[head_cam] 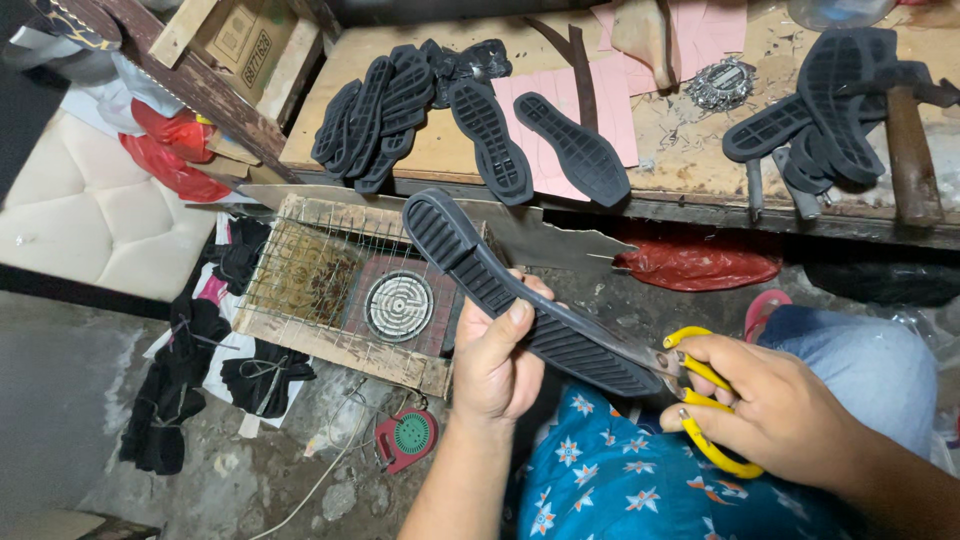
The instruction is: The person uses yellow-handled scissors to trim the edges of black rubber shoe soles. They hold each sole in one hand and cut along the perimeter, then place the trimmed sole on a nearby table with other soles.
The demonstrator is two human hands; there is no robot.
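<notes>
One sole in hand: black rubber sole (520,300) is gripped by left hand (495,355).
Scissors: yellow-handled scissors (700,400) are clasped by right hand (770,405), blades at the sole's edge.
Desk (680,150): over ten loose soles (500,140) are counted.

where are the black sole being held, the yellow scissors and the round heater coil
black shoe sole (470,262), head view, on its ridged tread above the left thumb
yellow-handled scissors (712,452), head view, on the lower yellow handle loop
round heater coil (399,306), head view, on the coil's middle

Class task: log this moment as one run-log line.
left hand: grips black shoe sole | right hand: yellow-handled scissors at sole's edge | workbench: more soles
</notes>
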